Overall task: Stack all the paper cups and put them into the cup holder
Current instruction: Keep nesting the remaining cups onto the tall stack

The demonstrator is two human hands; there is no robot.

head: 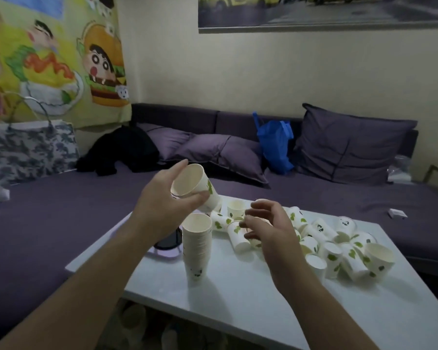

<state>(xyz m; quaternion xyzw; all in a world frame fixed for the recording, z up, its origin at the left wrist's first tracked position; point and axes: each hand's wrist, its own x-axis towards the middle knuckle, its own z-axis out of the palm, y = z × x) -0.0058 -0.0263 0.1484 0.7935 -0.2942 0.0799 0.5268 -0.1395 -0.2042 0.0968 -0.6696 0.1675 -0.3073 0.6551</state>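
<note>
My left hand (162, 205) grips a white paper cup with green leaf print (195, 185), tilted with its mouth toward me, just above a tall stack of nested cups (197, 245) standing on the white table (238, 299). My right hand (266, 223) hovers with curled fingers over loose cups (238, 238) lying on their sides; whether it touches one I cannot tell. Several more loose cups (344, 251) lie scattered to the right. A dark round object on a white base (168, 242) sits behind the stack, partly hidden by my left arm.
A purple sofa (61, 210) runs behind and left of the table, with cushions (349, 145), a blue plastic bag (274, 145) and black clothing (122, 150). A patterned bag (28, 147) stands at left. A small white box (397, 213) lies on the sofa at right.
</note>
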